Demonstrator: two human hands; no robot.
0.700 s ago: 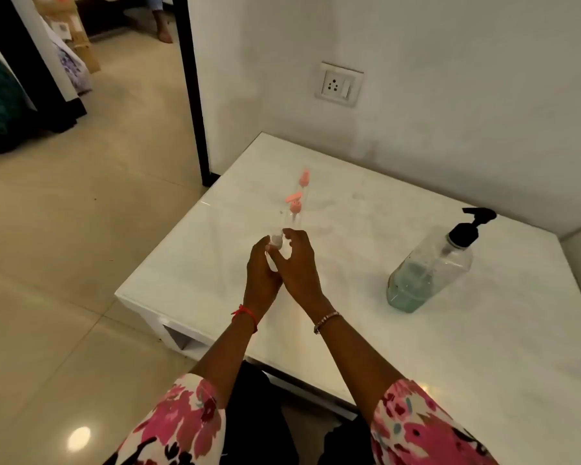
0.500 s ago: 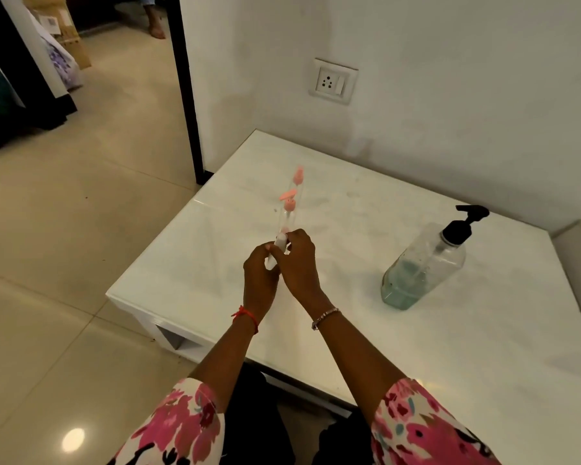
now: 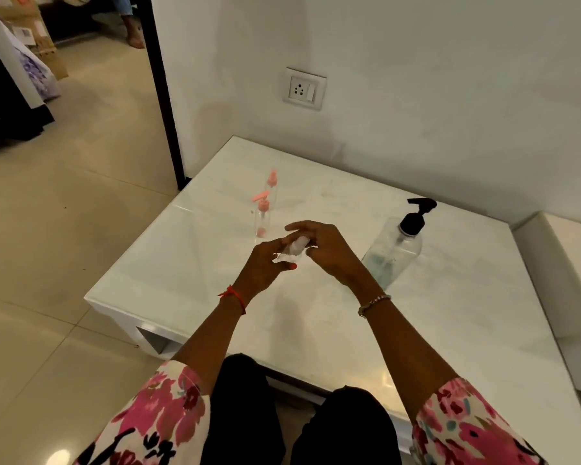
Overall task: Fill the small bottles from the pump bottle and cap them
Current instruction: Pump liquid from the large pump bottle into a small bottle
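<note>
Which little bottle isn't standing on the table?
The small bottle, held tilted between the left hand and right hand. The nearer pink-topped bottle and the farther pink-topped bottle both stand upright on the table.

Arms [image 3: 212,333] stretched forward and converging, the left hand [image 3: 265,263] grips the lower end of a small clear plastic bottle [image 3: 295,247] while the right hand [image 3: 331,251] pinches its top.
</note>
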